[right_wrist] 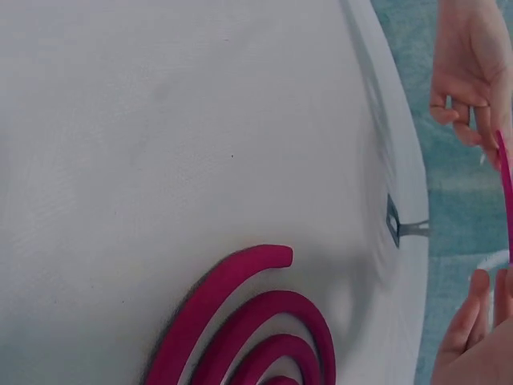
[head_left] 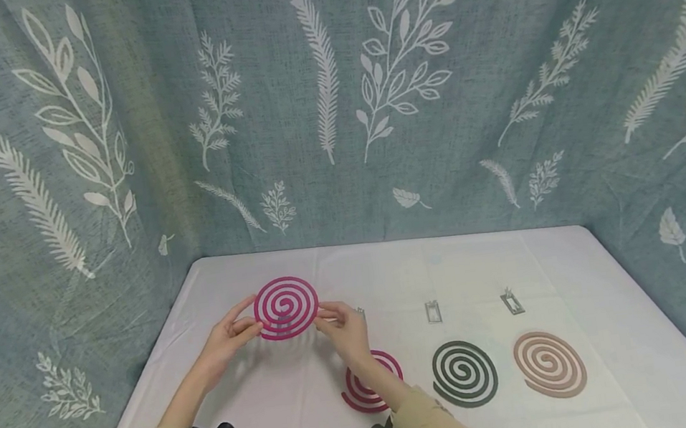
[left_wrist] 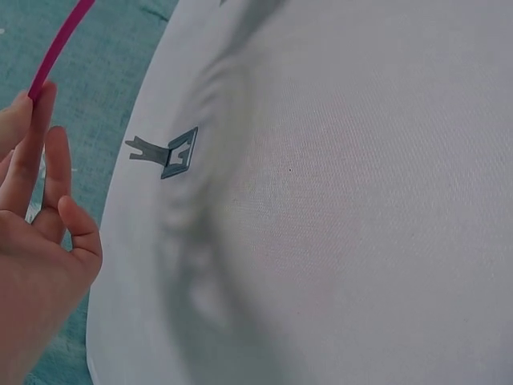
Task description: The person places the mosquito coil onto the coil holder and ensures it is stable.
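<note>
Between my two hands a magenta mosquito coil (head_left: 287,307) is held up over the table, its flat spiral face toward the head camera. My left hand (head_left: 227,342) pinches its left edge between thumb and fingers. On the opposite edge my right hand (head_left: 347,329) pinches it the same way. In the left wrist view the coil's rim (left_wrist: 60,50) shows as a thin strip at the fingertips. A small metal coil stand (left_wrist: 179,152) with an upturned prong lies beyond the hand. Below my right forearm lies a second magenta coil (head_left: 391,361), partly hidden by it.
To the right lie a dark green coil (head_left: 465,374) and a tan coil (head_left: 550,364). Behind them are metal stands, one (head_left: 433,311) in the middle and one (head_left: 512,301) further right. A patterned curtain (head_left: 328,100) hangs around the white table (head_left: 267,426).
</note>
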Demonstrator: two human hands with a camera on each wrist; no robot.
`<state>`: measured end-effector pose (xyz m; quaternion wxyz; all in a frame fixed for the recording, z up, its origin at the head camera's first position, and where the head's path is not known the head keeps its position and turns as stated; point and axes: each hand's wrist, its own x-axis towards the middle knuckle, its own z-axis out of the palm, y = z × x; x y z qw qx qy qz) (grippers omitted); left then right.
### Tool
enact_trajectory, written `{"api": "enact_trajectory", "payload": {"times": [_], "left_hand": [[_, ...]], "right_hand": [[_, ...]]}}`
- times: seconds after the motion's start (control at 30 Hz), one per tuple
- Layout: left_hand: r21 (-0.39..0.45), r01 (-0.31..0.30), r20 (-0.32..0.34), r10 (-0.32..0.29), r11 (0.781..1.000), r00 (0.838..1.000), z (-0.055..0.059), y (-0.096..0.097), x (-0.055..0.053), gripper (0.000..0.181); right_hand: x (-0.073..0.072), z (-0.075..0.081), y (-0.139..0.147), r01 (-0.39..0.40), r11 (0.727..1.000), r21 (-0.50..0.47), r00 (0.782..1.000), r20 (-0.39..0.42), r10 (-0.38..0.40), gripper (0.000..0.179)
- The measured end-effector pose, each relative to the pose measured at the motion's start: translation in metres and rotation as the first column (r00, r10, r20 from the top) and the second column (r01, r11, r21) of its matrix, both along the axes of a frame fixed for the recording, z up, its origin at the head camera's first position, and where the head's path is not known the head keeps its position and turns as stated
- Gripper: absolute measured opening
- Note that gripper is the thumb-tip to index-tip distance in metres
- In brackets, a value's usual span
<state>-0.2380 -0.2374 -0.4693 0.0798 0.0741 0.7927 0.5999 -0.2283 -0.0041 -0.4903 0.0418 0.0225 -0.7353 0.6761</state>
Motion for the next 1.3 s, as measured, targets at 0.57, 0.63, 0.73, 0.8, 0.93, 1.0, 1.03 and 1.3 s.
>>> {"api": "enact_trajectory", "payload": {"times": [0.57, 0.63, 0.73, 0.8, 0.93, 1.0, 1.03, 1.3], "left_hand": [[0.000, -0.092, 0.020, 0.092, 0.996, 0.996, -0.008, 0.000, -0.004, 0.062], [-0.002, -0.099, 0.034, 0.099, 0.995, 0.994, -0.010, 0.001, -0.005, 0.063], [-0.004, -0.101, 0.053, 0.101, 0.995, 0.993, -0.010, 0.002, -0.006, 0.064], [0.011, -0.099, 0.062, 0.098, 0.995, 0.993, -0.010, 0.003, -0.006, 0.065], [0.028, -0.103, 0.078, 0.100, 0.994, 0.992, -0.010, 0.003, -0.007, 0.063], [0.024, -0.108, 0.084, 0.106, 0.994, 0.991, -0.010, 0.003, -0.007, 0.063], [0.020, -0.111, 0.086, 0.109, 0.994, 0.990, -0.011, 0.003, -0.008, 0.063], [0.000, -0.114, 0.090, 0.113, 0.994, 0.990, -0.014, 0.006, -0.008, 0.063]], "right_hand": [[-0.001, 0.001, -0.001, -0.142, 0.989, -0.044, 0.986, 0.083, 0.146, 0.042], [-0.001, 0.002, -0.001, -0.147, 0.988, -0.038, 0.984, 0.101, 0.150, 0.043], [-0.001, 0.000, -0.002, -0.153, 0.987, -0.046, 0.979, 0.130, 0.158, 0.047], [-0.001, -0.001, -0.002, -0.152, 0.986, -0.063, 0.975, 0.152, 0.160, 0.050], [-0.002, -0.003, -0.002, -0.146, 0.987, -0.071, 0.973, 0.170, 0.156, 0.051], [-0.002, -0.004, -0.002, -0.142, 0.987, -0.068, 0.973, 0.173, 0.152, 0.050], [-0.003, -0.004, -0.002, -0.141, 0.988, -0.067, 0.973, 0.173, 0.151, 0.050], [-0.004, -0.012, -0.006, -0.142, 0.987, -0.081, 0.968, 0.200, 0.155, 0.052]]}}
